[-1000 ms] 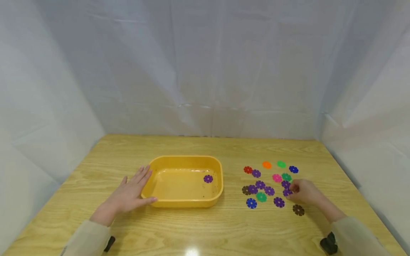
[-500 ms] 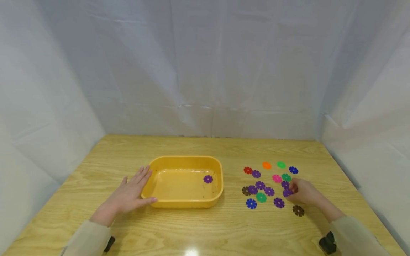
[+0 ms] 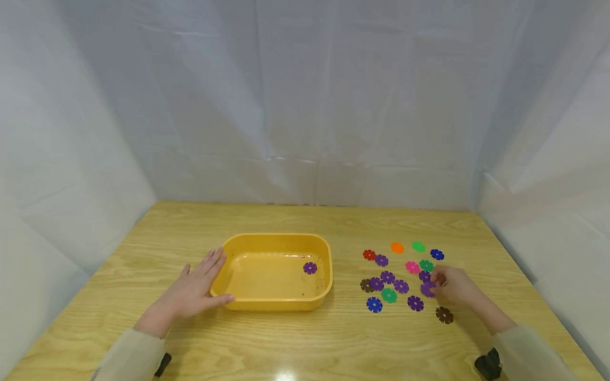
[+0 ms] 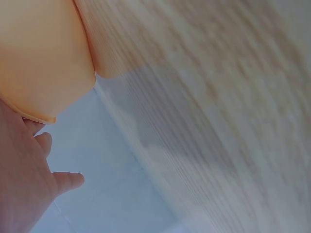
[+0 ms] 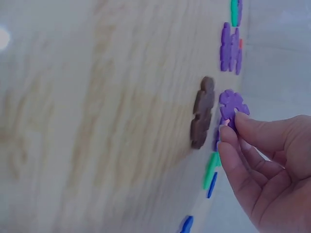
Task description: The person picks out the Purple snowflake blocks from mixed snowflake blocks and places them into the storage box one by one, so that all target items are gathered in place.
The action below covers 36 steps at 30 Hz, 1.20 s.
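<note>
My right hand [image 3: 455, 286] pinches a purple snowflake disc [image 5: 232, 104] between thumb and fingertips. In the right wrist view the disc stands tilted up, its lower part covered by the fingers. Another purple disc [image 3: 424, 277] lies just beyond it. My left hand [image 3: 193, 291] rests with straight, spread fingers against the left side of a yellow plastic tub [image 3: 271, 304]. The thumb lies at the tub's front left corner. One purple disc [image 3: 310, 268] lies flat inside the tub on the right. The left wrist view shows the hand beside the tub wall [image 4: 46, 53].
Several loose discs lie around the right hand: a brown one [image 3: 445, 315] in front, a pink one [image 3: 412, 267] and a green one [image 3: 426, 265] behind, a blue one [image 3: 374, 305] to the left. White sheeting [image 3: 305, 106] encloses the wooden table [image 3: 305, 344].
The purple disc at my right fingertips has tipped up slightly and shows more of its face. The right hand has barely shifted; the left hand and tub stay put.
</note>
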Each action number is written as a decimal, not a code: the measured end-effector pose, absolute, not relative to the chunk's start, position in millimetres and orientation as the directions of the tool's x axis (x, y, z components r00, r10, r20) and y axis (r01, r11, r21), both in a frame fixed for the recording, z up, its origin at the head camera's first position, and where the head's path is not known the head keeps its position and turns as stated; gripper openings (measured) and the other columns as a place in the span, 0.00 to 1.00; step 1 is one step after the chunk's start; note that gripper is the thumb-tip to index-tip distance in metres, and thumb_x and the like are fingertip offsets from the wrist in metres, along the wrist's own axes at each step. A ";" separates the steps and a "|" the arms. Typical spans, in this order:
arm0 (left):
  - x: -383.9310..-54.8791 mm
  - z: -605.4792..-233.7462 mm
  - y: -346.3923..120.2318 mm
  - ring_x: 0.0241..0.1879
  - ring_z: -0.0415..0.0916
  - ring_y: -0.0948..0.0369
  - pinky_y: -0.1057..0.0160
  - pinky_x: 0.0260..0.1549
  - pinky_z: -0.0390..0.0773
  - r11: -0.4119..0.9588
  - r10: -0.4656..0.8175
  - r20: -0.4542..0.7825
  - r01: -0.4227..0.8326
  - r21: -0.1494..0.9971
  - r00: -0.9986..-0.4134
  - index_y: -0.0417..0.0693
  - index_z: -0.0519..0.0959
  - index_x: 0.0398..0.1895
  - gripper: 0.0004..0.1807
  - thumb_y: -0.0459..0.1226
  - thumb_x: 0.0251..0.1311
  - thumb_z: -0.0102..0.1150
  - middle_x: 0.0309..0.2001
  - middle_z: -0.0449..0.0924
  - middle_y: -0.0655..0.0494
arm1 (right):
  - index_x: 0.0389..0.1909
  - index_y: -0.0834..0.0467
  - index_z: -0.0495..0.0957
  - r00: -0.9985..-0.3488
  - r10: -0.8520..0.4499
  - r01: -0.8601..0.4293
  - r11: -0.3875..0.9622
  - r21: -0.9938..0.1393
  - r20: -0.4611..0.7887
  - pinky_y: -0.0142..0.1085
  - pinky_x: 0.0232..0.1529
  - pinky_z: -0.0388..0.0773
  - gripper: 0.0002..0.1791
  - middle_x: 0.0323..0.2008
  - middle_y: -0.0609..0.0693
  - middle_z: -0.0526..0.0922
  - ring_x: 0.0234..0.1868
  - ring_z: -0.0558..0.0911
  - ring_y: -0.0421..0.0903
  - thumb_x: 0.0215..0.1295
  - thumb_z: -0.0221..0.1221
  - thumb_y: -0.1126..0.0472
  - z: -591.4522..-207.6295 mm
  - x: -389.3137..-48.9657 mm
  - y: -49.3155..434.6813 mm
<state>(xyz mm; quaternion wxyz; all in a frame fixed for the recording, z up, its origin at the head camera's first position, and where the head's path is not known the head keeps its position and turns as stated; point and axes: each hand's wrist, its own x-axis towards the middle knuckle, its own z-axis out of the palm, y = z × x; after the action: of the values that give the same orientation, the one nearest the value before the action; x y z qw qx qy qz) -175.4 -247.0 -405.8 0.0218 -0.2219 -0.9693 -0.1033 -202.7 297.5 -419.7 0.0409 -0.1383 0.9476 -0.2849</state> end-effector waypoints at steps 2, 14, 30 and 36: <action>-176.2 -406.0 -246.9 0.65 0.38 0.47 0.33 0.52 0.43 0.883 0.422 0.079 0.429 0.192 -0.903 0.35 0.48 0.66 0.49 0.61 0.53 0.48 0.68 0.41 0.42 | 0.25 0.63 0.71 -0.960 -0.280 -0.249 0.801 -0.544 0.026 0.32 0.24 0.72 0.07 0.24 0.49 0.73 0.26 0.73 0.44 0.48 0.58 0.75 -417.4 -201.4 295.7; -178.0 -405.7 -245.9 0.65 0.38 0.46 0.33 0.52 0.42 0.884 0.421 0.083 0.429 0.184 -0.903 0.35 0.48 0.66 0.49 0.60 0.52 0.49 0.68 0.41 0.42 | 0.27 0.62 0.75 -0.944 -0.299 -0.323 0.757 -0.568 0.138 0.30 0.21 0.72 0.03 0.22 0.46 0.75 0.24 0.74 0.41 0.52 0.59 0.71 -401.1 -199.4 263.0; -174.6 -405.7 -247.8 0.65 0.38 0.46 0.32 0.51 0.42 0.881 0.416 0.087 0.425 0.207 -0.905 0.33 0.48 0.65 0.44 0.55 0.57 0.48 0.67 0.41 0.41 | 0.32 0.61 0.76 -0.926 -0.354 -0.340 0.636 -0.693 0.130 0.31 0.25 0.76 0.04 0.26 0.49 0.77 0.27 0.78 0.43 0.55 0.57 0.69 -389.2 -209.7 195.4; -173.4 -404.7 -246.7 0.66 0.36 0.47 0.32 0.51 0.41 0.891 0.404 0.074 0.411 0.196 -0.912 0.35 0.46 0.66 0.47 0.58 0.55 0.47 0.68 0.38 0.43 | 0.32 0.60 0.78 -0.923 -0.358 -0.346 0.608 -0.714 0.142 0.29 0.26 0.76 0.04 0.26 0.47 0.78 0.28 0.78 0.41 0.54 0.59 0.67 -385.9 -215.5 165.9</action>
<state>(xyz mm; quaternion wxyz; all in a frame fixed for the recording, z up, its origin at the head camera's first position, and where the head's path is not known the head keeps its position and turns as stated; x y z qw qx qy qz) -173.4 -246.7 -404.7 0.0155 -0.2096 -0.9721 -0.1039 -215.5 165.9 -385.9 0.0075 -0.1963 0.8967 -0.3967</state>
